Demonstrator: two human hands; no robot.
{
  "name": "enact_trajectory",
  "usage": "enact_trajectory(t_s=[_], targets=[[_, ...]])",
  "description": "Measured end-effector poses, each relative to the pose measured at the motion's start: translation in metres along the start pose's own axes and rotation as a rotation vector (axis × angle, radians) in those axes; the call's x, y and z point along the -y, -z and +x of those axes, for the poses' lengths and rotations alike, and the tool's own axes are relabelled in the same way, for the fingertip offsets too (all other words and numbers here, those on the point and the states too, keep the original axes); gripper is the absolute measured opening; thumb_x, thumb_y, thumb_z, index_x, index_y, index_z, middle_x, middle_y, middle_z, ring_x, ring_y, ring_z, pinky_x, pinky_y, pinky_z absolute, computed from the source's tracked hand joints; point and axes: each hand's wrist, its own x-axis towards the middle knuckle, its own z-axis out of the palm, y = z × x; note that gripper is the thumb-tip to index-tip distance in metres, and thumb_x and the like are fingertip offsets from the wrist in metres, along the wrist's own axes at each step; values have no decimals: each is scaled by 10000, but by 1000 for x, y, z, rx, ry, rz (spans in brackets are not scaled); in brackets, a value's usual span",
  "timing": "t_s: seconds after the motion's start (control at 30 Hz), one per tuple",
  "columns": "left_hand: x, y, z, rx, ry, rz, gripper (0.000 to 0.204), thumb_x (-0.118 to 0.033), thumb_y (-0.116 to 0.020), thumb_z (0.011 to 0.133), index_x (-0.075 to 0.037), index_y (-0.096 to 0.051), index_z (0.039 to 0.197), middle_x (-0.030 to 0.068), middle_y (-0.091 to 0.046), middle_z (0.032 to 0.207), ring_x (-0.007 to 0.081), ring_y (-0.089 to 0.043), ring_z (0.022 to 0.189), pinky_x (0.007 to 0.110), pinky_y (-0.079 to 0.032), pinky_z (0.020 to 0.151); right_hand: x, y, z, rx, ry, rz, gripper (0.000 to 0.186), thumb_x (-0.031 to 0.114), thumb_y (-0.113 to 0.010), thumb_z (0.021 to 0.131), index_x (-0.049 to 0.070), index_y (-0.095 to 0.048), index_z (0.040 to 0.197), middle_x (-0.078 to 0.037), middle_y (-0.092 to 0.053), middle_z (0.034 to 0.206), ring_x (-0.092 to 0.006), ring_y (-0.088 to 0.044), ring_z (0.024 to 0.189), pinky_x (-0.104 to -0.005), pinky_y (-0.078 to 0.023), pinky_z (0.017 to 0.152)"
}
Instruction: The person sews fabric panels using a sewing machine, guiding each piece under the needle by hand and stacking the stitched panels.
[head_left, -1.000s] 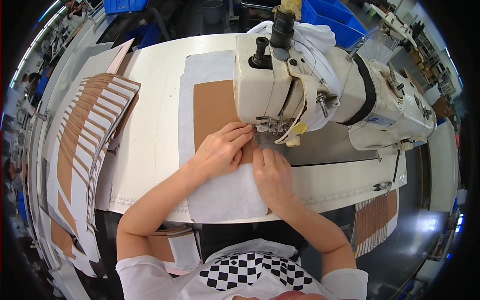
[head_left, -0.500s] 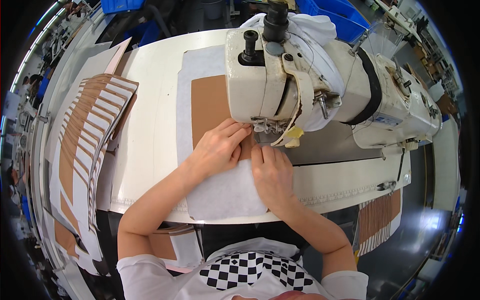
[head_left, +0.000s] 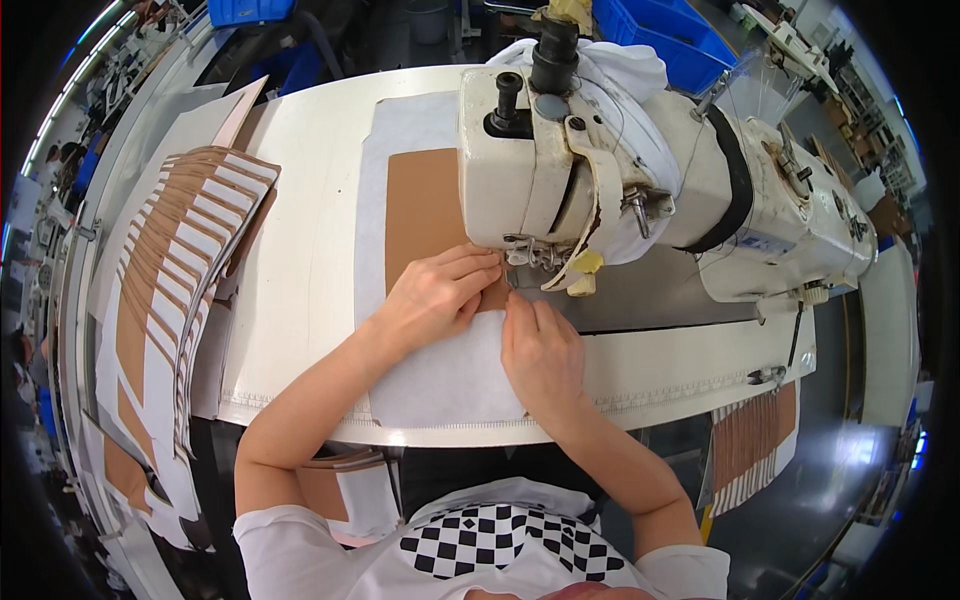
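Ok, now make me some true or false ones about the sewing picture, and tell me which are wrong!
1. The bare left hand and right hand both touch the flat brown-and-white sheet. True.
2. The machine is bright green. False: the big metal sewing machine is mostly white.
3. A fanned-out stack of thin brown-and-white pieces lies left of the hands. True.
4. The bin beyond the machine is red. False: the open rectangular bin is blue.
5. The person's white short-sleeved top has black-and-white checks on it. True.
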Motion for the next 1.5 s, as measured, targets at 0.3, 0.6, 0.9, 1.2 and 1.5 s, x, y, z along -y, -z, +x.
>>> enact_trajectory(t_s=[0.3,0.6,0.9,1.2,1.5], targets=[[0,-1,0,-10,-6,-12,253,28,-643,686,-6,-684,934,95,-684,1055,247,-641,1000,340,-557,793,-2,-4,2,7,14,-5,110,41,-666,809,13,-634,910,-98,-556,719,-257,-614,624,-339,-505,543],[2,-2,-2,-62,-82,-71,286,65,-655,646,-20,-698,915,92,-692,1016,269,-654,984,354,-564,798,2,2,1,4,20,27,111,19,-672,797,1,-635,901,-108,-554,734,-277,-614,652,-358,-510,574],[2,-2,0,-78,-55,-60,285,68,-652,651,-24,-700,916,90,-693,1012,266,-654,979,352,-562,799,-1,-3,5,-11,40,-12,102,13,-663,806,-6,-633,902,-116,-563,748,-282,-621,676,-359,-517,594],[3,-4,-1,-81,-57,-73,277,66,-658,656,-35,-708,909,84,-698,990,254,-658,979,342,-566,789,0,2,4,2,-45,28,91,65,-669,813,31,-585,819,-74,-530,713,-223,-585,624,-322,-508,558],[2,-7,-4,-72,-76,-48,216,39,-665,670,-33,-698,871,66,-691,992,225,-650,979,328,-571,749,4,7,6,74,95,-75,150,19,-644,710,1,-605,854,-78,-522,733,-222,-585,659,-323,-509,589]])
